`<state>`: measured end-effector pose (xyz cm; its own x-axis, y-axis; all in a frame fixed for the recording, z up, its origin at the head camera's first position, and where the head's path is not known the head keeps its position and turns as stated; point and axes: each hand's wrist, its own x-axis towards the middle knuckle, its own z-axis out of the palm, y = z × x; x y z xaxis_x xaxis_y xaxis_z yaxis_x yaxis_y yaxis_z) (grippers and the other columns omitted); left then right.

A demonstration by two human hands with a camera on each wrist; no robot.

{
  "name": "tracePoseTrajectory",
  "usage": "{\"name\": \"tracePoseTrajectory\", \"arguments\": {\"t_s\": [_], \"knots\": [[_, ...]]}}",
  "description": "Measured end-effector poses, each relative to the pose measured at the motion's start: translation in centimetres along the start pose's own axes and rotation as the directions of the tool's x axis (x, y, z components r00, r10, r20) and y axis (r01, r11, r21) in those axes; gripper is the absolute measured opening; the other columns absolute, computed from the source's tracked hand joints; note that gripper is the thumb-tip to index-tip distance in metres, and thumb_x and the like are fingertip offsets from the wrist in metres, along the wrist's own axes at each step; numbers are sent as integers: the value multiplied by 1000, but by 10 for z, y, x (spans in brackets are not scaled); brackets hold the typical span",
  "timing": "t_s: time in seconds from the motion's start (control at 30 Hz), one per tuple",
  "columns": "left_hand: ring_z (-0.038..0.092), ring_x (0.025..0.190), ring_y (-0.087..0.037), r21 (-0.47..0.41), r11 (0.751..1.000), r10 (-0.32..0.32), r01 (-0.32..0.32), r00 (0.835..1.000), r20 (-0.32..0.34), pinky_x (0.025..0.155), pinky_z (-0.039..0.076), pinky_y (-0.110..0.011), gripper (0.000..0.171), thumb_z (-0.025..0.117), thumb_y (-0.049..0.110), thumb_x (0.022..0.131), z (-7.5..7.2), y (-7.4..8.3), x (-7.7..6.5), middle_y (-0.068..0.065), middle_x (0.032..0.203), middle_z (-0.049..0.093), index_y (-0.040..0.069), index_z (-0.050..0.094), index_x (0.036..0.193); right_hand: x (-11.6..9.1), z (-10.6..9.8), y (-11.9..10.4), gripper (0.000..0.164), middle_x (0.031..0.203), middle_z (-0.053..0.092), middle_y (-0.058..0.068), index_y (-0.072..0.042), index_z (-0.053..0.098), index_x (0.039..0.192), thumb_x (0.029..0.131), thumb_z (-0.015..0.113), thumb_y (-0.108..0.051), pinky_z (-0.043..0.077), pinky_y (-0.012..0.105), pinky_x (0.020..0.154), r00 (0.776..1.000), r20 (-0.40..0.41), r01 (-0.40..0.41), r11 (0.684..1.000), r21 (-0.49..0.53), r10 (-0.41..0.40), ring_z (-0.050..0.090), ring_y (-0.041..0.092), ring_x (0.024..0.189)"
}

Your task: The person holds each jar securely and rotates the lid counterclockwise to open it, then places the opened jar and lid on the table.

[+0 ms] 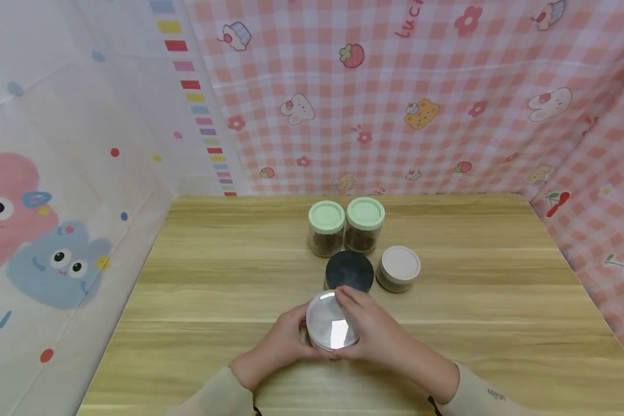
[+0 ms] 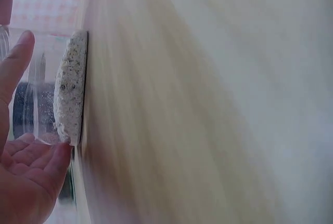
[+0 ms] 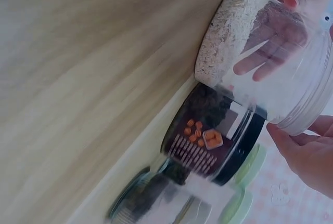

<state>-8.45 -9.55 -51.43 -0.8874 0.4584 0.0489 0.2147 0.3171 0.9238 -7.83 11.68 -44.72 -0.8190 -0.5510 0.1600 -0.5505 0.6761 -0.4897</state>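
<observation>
A clear round jar (image 1: 330,323) stands on the table near its front edge, with a pale, flaky white filling (image 2: 72,86) at the bottom. My left hand (image 1: 285,342) holds the jar's body from the left, its fingers spread round the side. From the right, my right hand (image 1: 377,329) grips the lid (image 1: 326,316) at its rim. In the right wrist view, the lid end of the jar (image 3: 307,107) shows right-hand fingers against it. Just behind is a dark-lidded jar (image 1: 349,270) with an orange-pictured label (image 3: 203,135).
Two jars with mint-green lids, a left one (image 1: 326,226) and a right one (image 1: 364,222), stand farther back. A low jar with a whitish lid (image 1: 398,268) is at the right of the dark one. Patterned cloth (image 1: 374,115) hangs behind the wooden table (image 1: 213,277).
</observation>
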Motion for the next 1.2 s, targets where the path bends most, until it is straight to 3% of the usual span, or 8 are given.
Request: {"name": "tracePoseTrajectory", "arguments": {"t_s": [0.3, 0.53, 0.97, 1.1, 1.2], "knots": [[57, 113, -8, 22, 999, 33, -33, 999, 31, 98, 46, -25, 97, 91, 37, 54, 19, 4, 11, 9, 129, 58, 27, 45, 138, -18, -10, 10, 105, 142, 44, 17, 4, 44, 137, 56, 88, -45, 39, 46, 105, 998, -9, -67, 997, 25, 67, 43, 31, 130], [58, 111, -8, 51, 998, 35, -37, 999, 36, 97, 46, -25, 98, 92, 32, 53, 20, 7, 16, 5, 126, 59, 22, 46, 138, -17, -14, 16, 102, 138, 47, 19, 6, 47, 134, 55, 89, -42, 41, 46, 103, 999, -36, -33, 999, 4, 33, 47, 33, 126], [57, 113, -8, 61, 997, 32, -35, 999, 41, 98, 46, -24, 102, 92, 34, 53, 21, 7, 20, 4, 128, 58, 23, 43, 141, -17, -11, 18, 102, 137, 46, 19, 6, 46, 134, 54, 90, -38, 41, 49, 102, 998, -59, -22, 1000, 6, 22, 45, 34, 126], [54, 116, -10, 115, 993, 33, -38, 998, 49, 99, 45, -26, 99, 91, 35, 56, 20, 10, 20, 3, 129, 56, 19, 42, 141, -14, -9, 14, 105, 137, 45, 20, 5, 46, 134, 54, 88, -49, 41, 51, 101, 996, -82, -37, 999, -16, 36, 42, 36, 126], [52, 117, -14, 172, 984, 42, -50, 998, 47, 100, 44, -29, 97, 90, 34, 58, 20, 12, 19, -1, 129, 54, 13, 41, 139, -11, -8, 9, 110, 137, 46, 18, 3, 46, 135, 54, 83, -61, 40, 49, 102, 993, -75, -92, 995, -27, 90, 41, 34, 126]]}}
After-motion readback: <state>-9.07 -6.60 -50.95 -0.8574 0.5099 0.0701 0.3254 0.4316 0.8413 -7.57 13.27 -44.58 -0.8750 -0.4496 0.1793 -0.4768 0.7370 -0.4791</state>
